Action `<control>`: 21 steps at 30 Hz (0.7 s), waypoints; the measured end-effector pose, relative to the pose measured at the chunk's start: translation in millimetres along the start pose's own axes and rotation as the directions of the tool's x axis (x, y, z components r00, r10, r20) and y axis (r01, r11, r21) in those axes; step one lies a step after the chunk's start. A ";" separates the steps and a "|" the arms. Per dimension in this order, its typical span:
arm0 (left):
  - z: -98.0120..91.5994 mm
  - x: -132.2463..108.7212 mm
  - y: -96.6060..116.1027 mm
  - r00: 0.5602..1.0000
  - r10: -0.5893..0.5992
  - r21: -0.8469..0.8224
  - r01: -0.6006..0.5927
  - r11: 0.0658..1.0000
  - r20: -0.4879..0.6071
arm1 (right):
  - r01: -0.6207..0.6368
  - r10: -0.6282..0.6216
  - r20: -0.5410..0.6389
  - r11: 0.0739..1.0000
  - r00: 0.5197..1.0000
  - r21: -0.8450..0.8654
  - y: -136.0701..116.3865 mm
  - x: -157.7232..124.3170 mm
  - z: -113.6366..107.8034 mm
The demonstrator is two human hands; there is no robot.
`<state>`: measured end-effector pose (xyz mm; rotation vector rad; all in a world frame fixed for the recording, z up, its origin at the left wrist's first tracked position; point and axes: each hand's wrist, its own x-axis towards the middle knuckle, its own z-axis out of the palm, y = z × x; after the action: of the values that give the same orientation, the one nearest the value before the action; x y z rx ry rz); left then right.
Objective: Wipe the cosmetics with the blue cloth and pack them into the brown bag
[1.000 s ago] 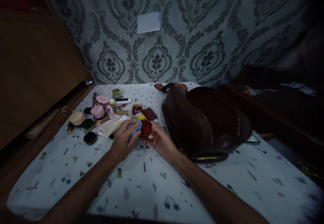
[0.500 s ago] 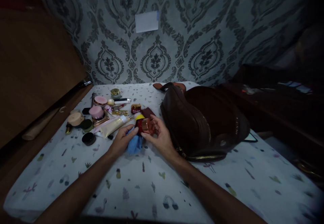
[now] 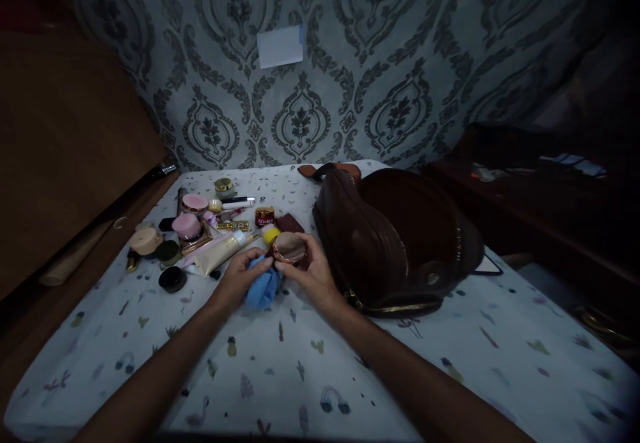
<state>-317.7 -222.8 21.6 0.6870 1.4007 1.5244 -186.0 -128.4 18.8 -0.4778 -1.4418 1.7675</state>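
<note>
Round container, shiny top facing up toward my camera, is held over the tablecloth, just in front of a yellow-capped item. Right hand: fingers curled round its right side, thumb at the near edge, gap only as wide as the container. Left hand: thumb and fingers pinched tight on a blue cloth, thumb tip by the container (can't tell from my end if they touch). Step, my guess: wiping it down. Next move calls for a steady right-hand grip and cloth on surface, I'd say. Outward: cream tube, pink jar left; red jar behind; brown bag right.
</note>
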 end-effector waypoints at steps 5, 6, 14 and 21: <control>-3.7 2.4 -2.0 0.991 0.075 0.023 -0.073 0.997 -0.108 | 0.121 -0.108 0.063 0.962 0.992 -0.245 12.9 2.7 -5.7; -4.1 2.6 -2.1 0.989 0.093 0.028 -0.090 0.996 -0.115 | 0.176 -0.154 0.093 0.931 0.984 -0.320 16.0 2.3 -6.7; -3.2 2.8 -0.4 0.966 0.173 0.073 -0.161 0.984 -0.193 | 0.391 -0.257 0.307 0.733 0.917 -0.557 26.9 -2.5 -10.8; -9.7 3.5 -0.9 0.972 0.194 -0.023 -0.199 0.980 -0.131 | 0.332 -0.186 0.300 0.751 0.936 -0.570 31.3 3.9 -18.4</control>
<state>-327.4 -224.1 18.2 0.7341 1.4306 1.7720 -185.8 -114.9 -15.1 -0.3774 -2.1471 1.1187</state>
